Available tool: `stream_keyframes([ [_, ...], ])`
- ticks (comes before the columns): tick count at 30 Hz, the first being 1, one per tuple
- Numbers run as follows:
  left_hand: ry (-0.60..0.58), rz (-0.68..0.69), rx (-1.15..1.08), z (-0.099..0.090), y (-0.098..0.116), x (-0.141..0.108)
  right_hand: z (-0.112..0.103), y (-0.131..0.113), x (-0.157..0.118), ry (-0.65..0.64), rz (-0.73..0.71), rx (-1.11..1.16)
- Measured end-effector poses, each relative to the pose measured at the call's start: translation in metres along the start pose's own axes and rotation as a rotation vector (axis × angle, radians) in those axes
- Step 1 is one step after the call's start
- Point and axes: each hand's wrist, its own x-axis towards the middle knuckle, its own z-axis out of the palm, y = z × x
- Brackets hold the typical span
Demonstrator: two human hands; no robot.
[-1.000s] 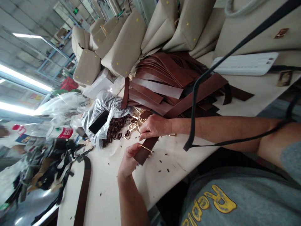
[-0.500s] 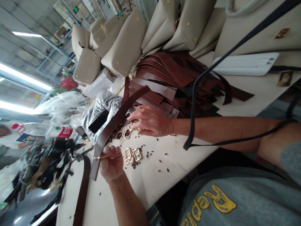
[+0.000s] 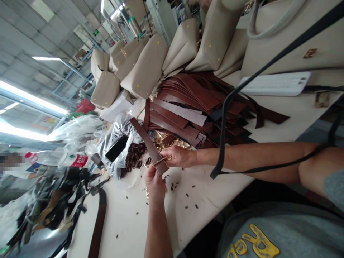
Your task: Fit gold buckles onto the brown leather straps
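Observation:
A brown leather strap [image 3: 147, 141] slants up and to the left, its lower end between my two hands. My left hand [image 3: 155, 184] comes from below and pinches the strap near that end. My right hand [image 3: 180, 156], from the right, has its fingers closed on a thin gold metal buckle [image 3: 162, 160] that lies across the strap. My fingers partly hide the buckle. Behind my right hand lies a pile of gold buckles [image 3: 172, 140]. Small dark brown leather loops [image 3: 134, 154] are heaped to the left of the strap.
Stacked brown straps [image 3: 185, 93] lie behind the hands, with beige bags [image 3: 145, 68] beyond. A phone [image 3: 116, 148] rests on a plastic bag [image 3: 106, 138]. Small dark bits [image 3: 187, 195] dot the white table [image 3: 129, 225]. A black cord [image 3: 223, 118] hangs before the right arm.
My left hand has moved right with the strap, bringing its end to my right hand. The right hand has left the buckle pile and closed on the buckle at the strap.

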Motion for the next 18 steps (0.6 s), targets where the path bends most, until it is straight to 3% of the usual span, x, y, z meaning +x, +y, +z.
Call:
stream_keyframes([
  [3,-0.005,-0.033,0.0,0.0,-0.003,0.0,0.0,-0.004,0.0,-0.025,0.032,0.132],
  [7,-0.029,-0.032,0.051,0.0,-0.005,-0.001,0.002,-0.013,-0.002,-0.077,0.157,0.522],
  [13,-0.094,-0.027,0.185,0.009,-0.002,-0.005,0.01,-0.018,-0.003,0.08,0.283,0.657],
  [18,-0.124,-0.008,0.195,0.014,-0.003,-0.007,0.018,-0.014,0.001,0.135,0.323,0.824],
])
